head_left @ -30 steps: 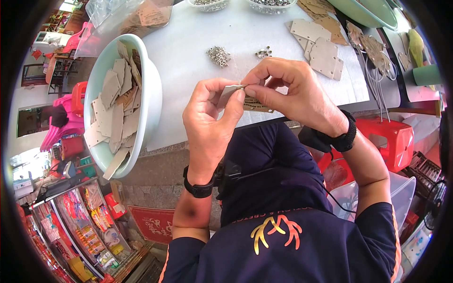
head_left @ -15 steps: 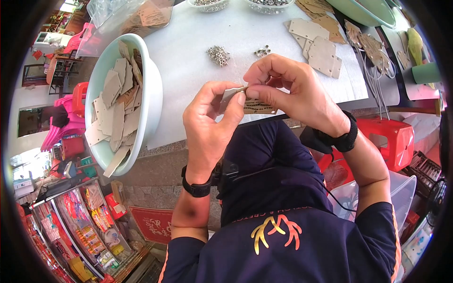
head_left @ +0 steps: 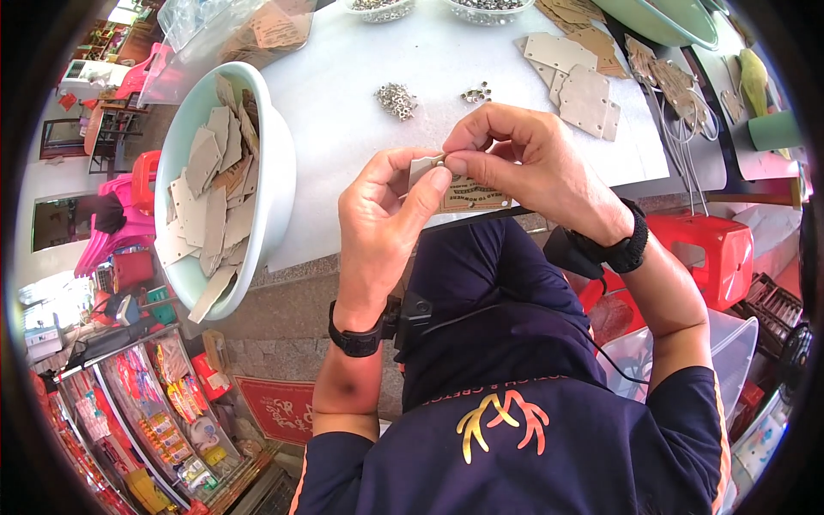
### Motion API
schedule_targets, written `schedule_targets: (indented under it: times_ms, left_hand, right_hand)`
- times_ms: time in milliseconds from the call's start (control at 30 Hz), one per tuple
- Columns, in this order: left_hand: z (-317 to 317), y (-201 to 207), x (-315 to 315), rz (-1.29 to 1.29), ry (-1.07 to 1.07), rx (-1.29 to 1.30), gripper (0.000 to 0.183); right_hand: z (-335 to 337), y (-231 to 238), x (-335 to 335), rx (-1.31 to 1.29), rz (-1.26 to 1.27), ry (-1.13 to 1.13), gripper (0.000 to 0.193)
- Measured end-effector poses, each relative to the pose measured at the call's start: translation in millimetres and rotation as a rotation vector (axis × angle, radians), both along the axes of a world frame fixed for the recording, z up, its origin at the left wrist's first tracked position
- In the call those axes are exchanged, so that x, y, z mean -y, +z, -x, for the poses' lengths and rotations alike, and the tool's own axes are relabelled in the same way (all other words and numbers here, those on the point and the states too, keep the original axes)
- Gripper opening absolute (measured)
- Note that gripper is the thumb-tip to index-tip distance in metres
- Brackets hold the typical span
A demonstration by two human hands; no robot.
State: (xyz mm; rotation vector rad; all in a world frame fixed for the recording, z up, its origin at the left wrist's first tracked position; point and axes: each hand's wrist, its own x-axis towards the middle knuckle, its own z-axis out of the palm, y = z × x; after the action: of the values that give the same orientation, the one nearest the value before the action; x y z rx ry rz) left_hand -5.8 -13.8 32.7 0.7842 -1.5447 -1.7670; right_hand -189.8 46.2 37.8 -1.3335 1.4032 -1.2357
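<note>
Between my two hands is a thin brown cardboard tag [head_left: 470,198] with dark print and small holes along its edge. My left hand [head_left: 388,210] pinches its left end, thumb against index finger. At its upper edge, the thumb and index finger of my right hand [head_left: 532,159] are pressed together, nearly touching the left fingertips. Whether a small metal eyelet sits between those fingertips is hidden. Just beyond the hands lie a pile of silver metal rings [head_left: 396,101] and a smaller group of eyelets [head_left: 475,92] on the white tabletop [head_left: 335,129].
A pale green basin [head_left: 281,172] full of cardboard tags stands at the left. Stacked grey tags [head_left: 586,101] lie at the right, near metal rods [head_left: 678,154]. Two clear tubs [head_left: 487,12] of metal pieces sit at the far edge. A red stool [head_left: 704,257] is at the right.
The tag has tilted so that more of its printed face shows. My left hand has shifted slightly to the right, and both hands keep their pinch.
</note>
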Motion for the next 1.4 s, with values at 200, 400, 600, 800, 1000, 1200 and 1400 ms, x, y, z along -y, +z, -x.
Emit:
schedule_targets:
  times_ms: [200, 400, 600, 800, 1000, 1200, 1400]
  left_hand:
    - [1.6, -2.5, 3.3, -0.013, 0.026, 0.037, 0.019]
    - [1.6, -4.8, 2.7, -0.005, 0.023, 0.023, 0.018]
    - [1.2, -5.9, 6.5, -0.017, 0.028, 0.045, 0.019]
    - [1.7, -6.2, 11.4, -0.055, -0.011, 0.062, 0.023]
    - [2.1, 0.2, 12.8, -0.064, -0.049, 0.090, 0.025]
    - [0.2, -1.5, 12.6, 0.011, -0.134, 0.173, 0.027]
    - [-6.2, -8.0, 16.0, 0.073, -0.171, 0.170, 0.023]
  right_hand:
    - [-0.5, 3.9, -0.8, 0.043, -0.025, 0.005, 0.015]
    - [1.8, -2.5, -1.3, -0.060, -0.008, 0.016, 0.014]
    - [1.9, -1.5, -1.4, -0.090, 0.017, 0.018, 0.013]
    - [2.4, -5.3, 0.0, -0.054, 0.017, 0.013, 0.013]
    - [2.1, 1.1, -0.3, -0.029, -0.020, 0.016, 0.013]
    - [2.0, -1.2, -0.4, 0.045, -0.078, 0.023, 0.015]
    - [0.0, -5.9, 0.1, 0.147, -0.099, 0.035, 0.015]
